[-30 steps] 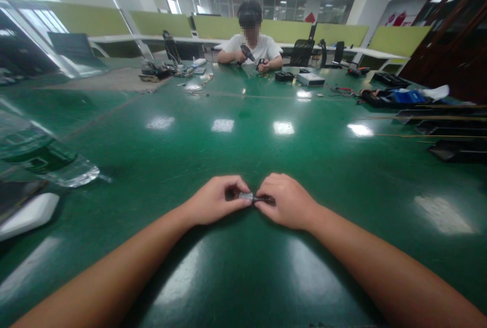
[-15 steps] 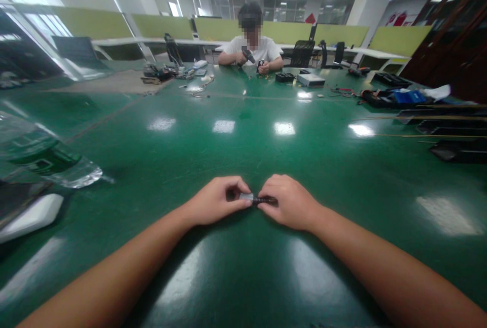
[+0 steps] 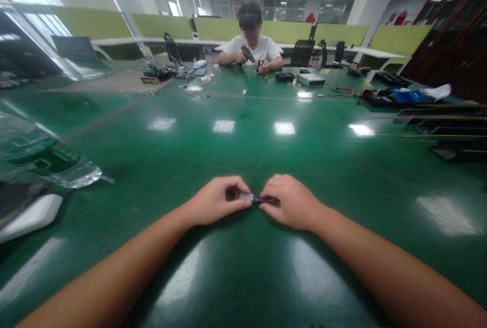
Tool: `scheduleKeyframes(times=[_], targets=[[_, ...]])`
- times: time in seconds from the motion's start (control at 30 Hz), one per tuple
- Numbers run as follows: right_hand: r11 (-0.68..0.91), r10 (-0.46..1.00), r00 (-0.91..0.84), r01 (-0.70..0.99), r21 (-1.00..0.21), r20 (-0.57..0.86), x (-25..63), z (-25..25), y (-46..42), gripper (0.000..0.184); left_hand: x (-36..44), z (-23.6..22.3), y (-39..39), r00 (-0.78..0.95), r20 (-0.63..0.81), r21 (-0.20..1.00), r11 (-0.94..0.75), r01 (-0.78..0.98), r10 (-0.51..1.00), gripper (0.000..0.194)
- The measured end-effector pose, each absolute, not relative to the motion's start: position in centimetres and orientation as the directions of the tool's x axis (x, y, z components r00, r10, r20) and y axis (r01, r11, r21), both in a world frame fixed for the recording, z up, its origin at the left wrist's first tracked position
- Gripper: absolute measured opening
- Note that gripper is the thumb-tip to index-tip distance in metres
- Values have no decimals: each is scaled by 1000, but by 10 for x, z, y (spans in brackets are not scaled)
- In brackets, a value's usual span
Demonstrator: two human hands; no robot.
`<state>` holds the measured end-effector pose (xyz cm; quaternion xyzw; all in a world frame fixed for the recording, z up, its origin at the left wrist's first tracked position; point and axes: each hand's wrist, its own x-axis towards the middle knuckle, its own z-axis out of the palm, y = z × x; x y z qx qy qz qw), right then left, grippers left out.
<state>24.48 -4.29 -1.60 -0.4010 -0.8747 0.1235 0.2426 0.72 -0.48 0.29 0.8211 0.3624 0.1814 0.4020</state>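
Between my hands, low over the green tabletop [image 3: 243, 155], lies a small slim piece with a silver barrel and a dark ribbed section [image 3: 256, 200]. My left hand [image 3: 218, 198] is closed in a pinch on its silver end, thumb below and fingers above. The dark end is held in the fingers of my right hand [image 3: 289, 201], which hide part of it. What kind of piece it is cannot be made out.
A clear bottle [image 3: 49, 158] lies on the left above a white-edged object [image 3: 32, 216]. Across the table a person [image 3: 251, 49] holds a power drill [image 3: 248, 54] and a small dark part. Black trays [image 3: 462, 150] and a tool bag [image 3: 407, 97] are at right.
My right hand has shifted very slightly to the right along the dark end. My left hand has stayed in place.
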Motion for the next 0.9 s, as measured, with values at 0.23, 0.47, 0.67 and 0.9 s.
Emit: scheduleKeyframes(times=[0.23,0.47,0.67,0.9], targets=[[649,761,-563,648,-399,324,246,-14,-44,5,6,2,-4,672,5,784,-421,457,741,25],[650,760,-566,645,-403,320,248,-14,-44,5,6,2,-4,671,2,793,-410,451,741,25],[653,757,-570,641,-403,321,249,-13,-44,5,6,3,-4,678,3,805,-404,435,735,24],[648,761,-572,654,-391,306,250,-13,-45,4,7,6,-6,672,6,818,-390,423,740,22]])
